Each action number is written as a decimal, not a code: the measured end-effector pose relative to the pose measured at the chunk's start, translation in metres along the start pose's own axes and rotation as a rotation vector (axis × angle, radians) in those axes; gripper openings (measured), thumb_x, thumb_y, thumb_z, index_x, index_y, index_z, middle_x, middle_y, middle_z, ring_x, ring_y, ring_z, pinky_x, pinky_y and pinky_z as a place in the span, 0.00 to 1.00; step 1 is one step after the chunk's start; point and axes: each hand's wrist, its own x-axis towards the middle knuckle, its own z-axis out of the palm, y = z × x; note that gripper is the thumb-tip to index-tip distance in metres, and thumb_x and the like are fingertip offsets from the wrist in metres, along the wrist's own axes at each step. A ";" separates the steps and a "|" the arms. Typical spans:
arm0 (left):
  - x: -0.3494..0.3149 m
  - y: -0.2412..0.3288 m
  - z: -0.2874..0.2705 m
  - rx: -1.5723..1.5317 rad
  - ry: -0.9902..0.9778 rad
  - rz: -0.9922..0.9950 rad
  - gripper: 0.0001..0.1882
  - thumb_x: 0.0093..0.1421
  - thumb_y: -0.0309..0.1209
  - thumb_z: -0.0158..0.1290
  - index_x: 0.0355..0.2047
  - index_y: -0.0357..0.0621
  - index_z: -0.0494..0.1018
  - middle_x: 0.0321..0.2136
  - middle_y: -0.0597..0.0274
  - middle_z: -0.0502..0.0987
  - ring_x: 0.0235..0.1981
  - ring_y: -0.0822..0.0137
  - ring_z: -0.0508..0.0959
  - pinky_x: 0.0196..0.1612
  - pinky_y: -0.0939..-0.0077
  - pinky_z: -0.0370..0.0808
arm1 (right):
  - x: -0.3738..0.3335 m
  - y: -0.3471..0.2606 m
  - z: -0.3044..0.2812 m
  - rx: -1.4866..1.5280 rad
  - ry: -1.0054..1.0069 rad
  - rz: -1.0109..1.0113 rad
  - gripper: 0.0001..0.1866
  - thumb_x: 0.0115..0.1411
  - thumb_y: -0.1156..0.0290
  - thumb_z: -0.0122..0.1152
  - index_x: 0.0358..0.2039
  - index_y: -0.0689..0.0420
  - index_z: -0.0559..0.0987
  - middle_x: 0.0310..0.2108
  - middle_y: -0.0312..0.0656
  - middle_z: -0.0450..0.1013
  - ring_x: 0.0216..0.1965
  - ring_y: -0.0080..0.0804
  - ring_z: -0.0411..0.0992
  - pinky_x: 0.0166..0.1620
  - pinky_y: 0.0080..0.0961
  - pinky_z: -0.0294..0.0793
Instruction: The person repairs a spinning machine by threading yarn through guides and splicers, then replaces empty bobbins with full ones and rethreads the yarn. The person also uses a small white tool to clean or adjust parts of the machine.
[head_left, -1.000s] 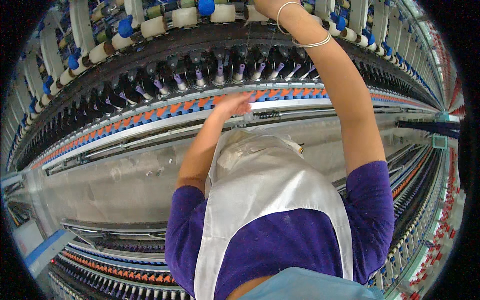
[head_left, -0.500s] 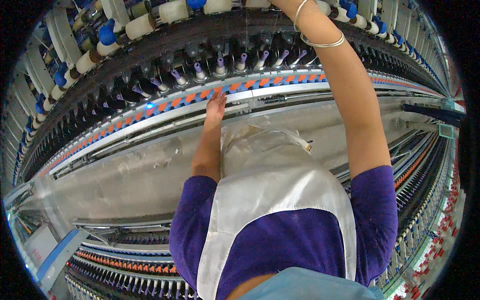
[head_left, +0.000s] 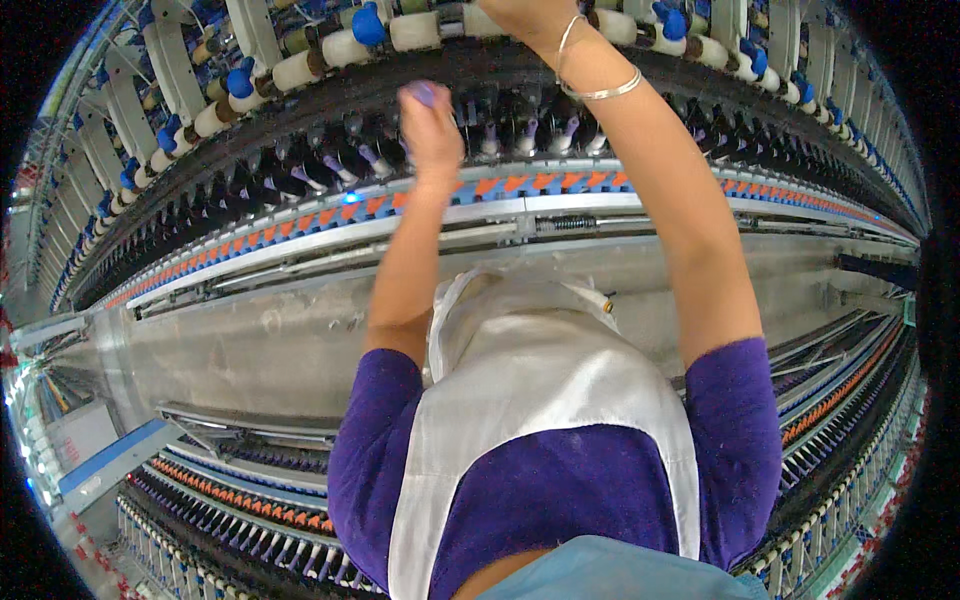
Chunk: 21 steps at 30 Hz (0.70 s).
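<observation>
My left hand (head_left: 433,140) is raised in front of the spinning frame, fingers closed and smeared by motion. A purple-topped bobbin (head_left: 426,94) pokes out of the top of its grip. Behind and beside it stands a row of purple-tipped bobbins on spindles (head_left: 490,138). Higher up, my right hand (head_left: 535,20) reaches to the white rollers (head_left: 415,32) at the top edge of the picture. Its fingers are cut off there, so what they touch is hidden. Two bangles (head_left: 602,88) circle that wrist.
An orange-and-blue strip (head_left: 545,184) and a metal rail (head_left: 480,211) run below the spindles. Blue knobs (head_left: 369,27) sit among the rollers. Behind me, across the aisle floor (head_left: 240,345), stands another row of spindles (head_left: 270,545). My white apron (head_left: 540,370) bulges in front.
My left hand has risen from the rail to spindle height and now has a bobbin in it. My right hand remains up at the rollers, a little further left in the picture.
</observation>
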 end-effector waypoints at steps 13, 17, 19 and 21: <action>-0.158 -0.070 -0.143 0.423 -0.753 -0.348 0.19 0.62 0.42 0.42 0.44 0.42 0.71 0.40 0.47 0.75 0.42 0.50 0.74 0.45 0.59 0.70 | -0.324 -0.151 0.087 0.198 -1.221 0.667 0.12 0.55 0.73 0.51 0.38 0.63 0.74 0.44 0.58 0.70 0.39 0.51 0.73 0.38 0.40 0.75; -0.193 -0.083 -0.149 0.118 -0.513 -0.602 0.19 0.58 0.44 0.50 0.35 0.39 0.71 0.28 0.44 0.76 0.32 0.44 0.75 0.36 0.55 0.71 | -0.310 -0.137 0.115 -0.022 -1.450 0.693 0.13 0.57 0.72 0.50 0.42 0.62 0.72 0.45 0.56 0.71 0.41 0.52 0.73 0.39 0.42 0.75; -0.193 -0.084 -0.161 0.170 -0.591 -0.539 0.18 0.58 0.44 0.51 0.33 0.39 0.71 0.27 0.44 0.75 0.31 0.44 0.75 0.35 0.54 0.71 | -0.306 -0.140 0.109 -0.042 -1.346 0.622 0.13 0.56 0.75 0.51 0.42 0.62 0.73 0.46 0.55 0.71 0.40 0.52 0.73 0.39 0.41 0.76; -0.191 -0.090 -0.171 0.176 -0.554 -0.550 0.18 0.57 0.44 0.51 0.32 0.38 0.71 0.27 0.44 0.75 0.31 0.43 0.75 0.34 0.54 0.71 | -0.315 -0.145 0.096 -0.023 -1.172 0.519 0.13 0.54 0.77 0.53 0.41 0.62 0.73 0.46 0.54 0.72 0.37 0.51 0.75 0.37 0.40 0.76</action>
